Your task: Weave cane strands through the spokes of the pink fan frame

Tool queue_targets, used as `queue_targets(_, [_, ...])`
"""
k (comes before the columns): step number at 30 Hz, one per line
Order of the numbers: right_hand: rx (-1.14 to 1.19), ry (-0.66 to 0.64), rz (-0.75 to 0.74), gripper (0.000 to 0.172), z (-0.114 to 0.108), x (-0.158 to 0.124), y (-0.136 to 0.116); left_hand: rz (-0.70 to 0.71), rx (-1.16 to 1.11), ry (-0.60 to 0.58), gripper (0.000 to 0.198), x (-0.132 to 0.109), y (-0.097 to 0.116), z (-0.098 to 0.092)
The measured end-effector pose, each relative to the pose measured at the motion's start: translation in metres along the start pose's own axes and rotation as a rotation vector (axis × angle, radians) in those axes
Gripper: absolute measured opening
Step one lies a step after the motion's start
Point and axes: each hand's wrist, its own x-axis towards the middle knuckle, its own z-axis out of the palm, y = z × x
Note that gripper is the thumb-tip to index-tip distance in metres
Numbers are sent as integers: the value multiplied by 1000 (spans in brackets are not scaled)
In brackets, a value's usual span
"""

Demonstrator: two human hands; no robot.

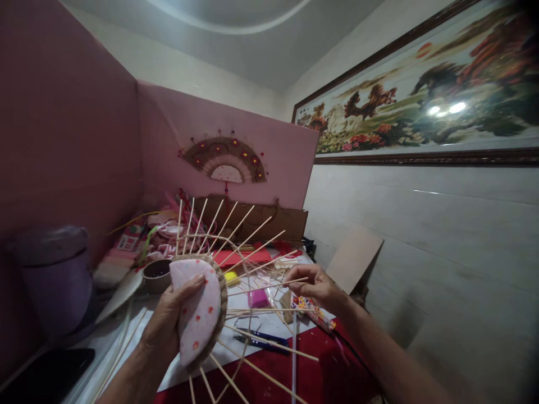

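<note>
My left hand (174, 314) grips a half-round fan base (202, 314) covered in pale fabric with small red flowers, the thumb lying on its face. Several thin wooden sticks (256, 227) spread out like rays from its curved, cord-wrapped edge. A strand of brown cord (248, 303) loops loosely across the sticks. At the right, the fingers of my right hand (314, 283) are closed in a pinch at the outer end of one stick (269, 286). Whether the cord is also between those fingers, I cannot tell.
Blue-handled snips (263, 339) lie on the table under the sticks. Behind are a brown bowl (156, 275), a yellow block (231, 278), a pink packet (259, 297) and a bag of colourful beads (311, 308). A finished fan (227, 160) hangs on the pink panel.
</note>
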Motion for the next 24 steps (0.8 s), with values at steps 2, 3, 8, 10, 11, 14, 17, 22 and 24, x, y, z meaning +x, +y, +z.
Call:
queue_targets(2, [-9,-9,-23,22,-8,-2,-2,-7,12,1,15,1,0,-1])
queue_targets(3, [-16,-6,-34,21,-11,-4,-2,-7,15,3,15,2,0,-2])
queue_targets(8, [-99,59,-69,22,-17,-7,-3,-3,-14,6,17,4,-1,-4])
queue_targets(10, [-126,85,-86,23,-16,-7,-3,0,-15,4,18,4,-1,-4])
queue_targets(11, [-134,99,-93,23,-16,-6,-4,1,-9,5,18,4,0,-4])
queue_targets(14, [-168,127,-108,24,-17,-6,-6,11,3,11,17,2,2,-3])
queue_targets(17, [-264,143,-128,25,-20,-8,-11,33,7,13,20,0,3,-1])
queue_targets(22, [-544,231,-247,20,-11,-21,-24,72,54,22,26,-1,1,0])
queue_targets(24, [-694,201,-313,17,-1,-26,-28,83,44,27,27,0,-1,0])
